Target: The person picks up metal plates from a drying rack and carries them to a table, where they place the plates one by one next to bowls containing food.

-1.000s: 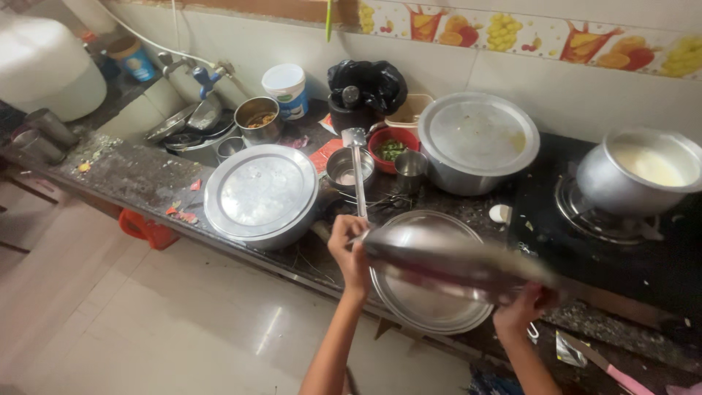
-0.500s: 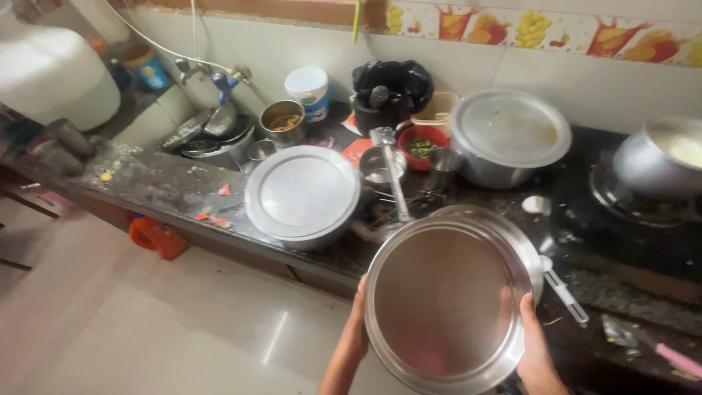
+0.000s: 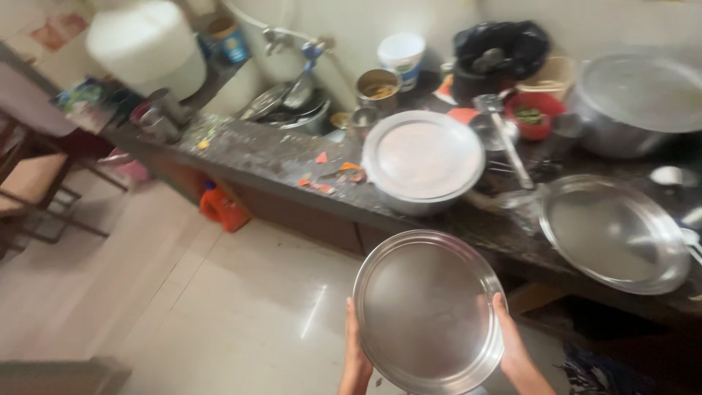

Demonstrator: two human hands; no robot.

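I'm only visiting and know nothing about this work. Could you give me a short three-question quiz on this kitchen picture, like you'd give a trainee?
1. True or false: the steel plate is held at its rim by both the left hand and the right hand.
2. Where is that plate? A) on the counter B) in the air, above the floor C) in the sink
3. Fill in: the red bowl on the counter holds something ____ in colour.

Key
1. True: one hand on each side.
2. B: it is clear of the counter edge.
3. Green.
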